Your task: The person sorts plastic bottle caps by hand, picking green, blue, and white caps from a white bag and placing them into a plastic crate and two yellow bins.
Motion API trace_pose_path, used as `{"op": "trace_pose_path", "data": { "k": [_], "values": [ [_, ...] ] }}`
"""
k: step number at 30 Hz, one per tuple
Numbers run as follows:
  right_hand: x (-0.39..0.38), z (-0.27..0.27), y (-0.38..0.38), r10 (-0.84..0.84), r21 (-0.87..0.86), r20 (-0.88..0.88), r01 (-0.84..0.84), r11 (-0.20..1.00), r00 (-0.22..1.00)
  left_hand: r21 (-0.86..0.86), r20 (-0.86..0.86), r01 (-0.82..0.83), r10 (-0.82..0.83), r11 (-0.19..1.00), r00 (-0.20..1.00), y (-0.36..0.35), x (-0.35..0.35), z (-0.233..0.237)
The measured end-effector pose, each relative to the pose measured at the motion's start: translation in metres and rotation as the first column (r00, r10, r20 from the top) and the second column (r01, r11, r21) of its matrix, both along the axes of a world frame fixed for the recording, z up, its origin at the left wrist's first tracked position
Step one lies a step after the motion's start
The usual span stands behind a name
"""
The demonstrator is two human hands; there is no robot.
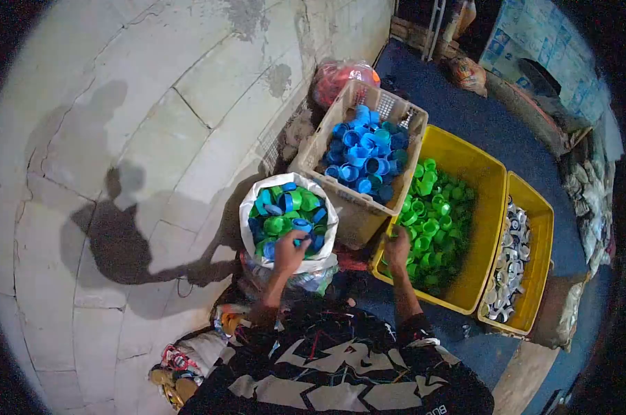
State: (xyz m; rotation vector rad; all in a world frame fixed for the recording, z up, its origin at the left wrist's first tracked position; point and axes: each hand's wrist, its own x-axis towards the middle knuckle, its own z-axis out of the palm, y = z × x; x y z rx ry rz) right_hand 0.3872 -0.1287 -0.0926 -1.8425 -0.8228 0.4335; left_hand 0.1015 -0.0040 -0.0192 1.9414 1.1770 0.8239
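My left hand (pixel 289 252) is at the near rim of a white sack (pixel 248 213) full of mixed blue and green plastic caps (pixel 274 225). Its fingers are closed around a blue cap (pixel 298 242). On the right, my right hand (pixel 397 250) is over the left edge of a yellow bin (pixel 473 166) that holds bright green caps (pixel 434 225). The fingers of that hand are curled, and whatever may be in them is hidden.
Behind the sack stands a beige crate (pixel 320 149) of blue caps (pixel 361 153). A second yellow bin (pixel 542 228) with white and grey caps (pixel 510 259) is at right. A pale block wall (pixel 154 152) borders the left, and stuffed bags (pixel 192 356) lie near my left side.
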Motion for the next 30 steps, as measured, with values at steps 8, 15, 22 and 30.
{"op": "trace_pose_path", "data": {
  "k": [8,15,22,30],
  "values": [
    [-0.112,0.007,0.082,0.584,-0.151,0.202,-0.564,0.812,0.787,0.108,-0.398,-0.100,0.135,0.989,0.908,0.018,-0.085,-0.004],
    [-0.152,0.005,0.125,0.679,-0.319,0.170,-0.612,0.723,0.714,0.074,-0.502,-0.037,0.069,0.997,0.862,0.000,-0.083,0.021],
    [-0.140,0.023,0.108,0.603,-0.160,0.154,-0.582,0.797,0.783,0.088,-0.517,-0.076,0.110,0.993,0.849,-0.009,-0.080,-0.010],
    [-0.123,0.029,0.089,0.555,-0.128,0.104,-0.542,0.830,0.825,0.128,-0.495,-0.136,0.182,0.982,0.850,-0.005,-0.075,-0.018]
  ]
}}
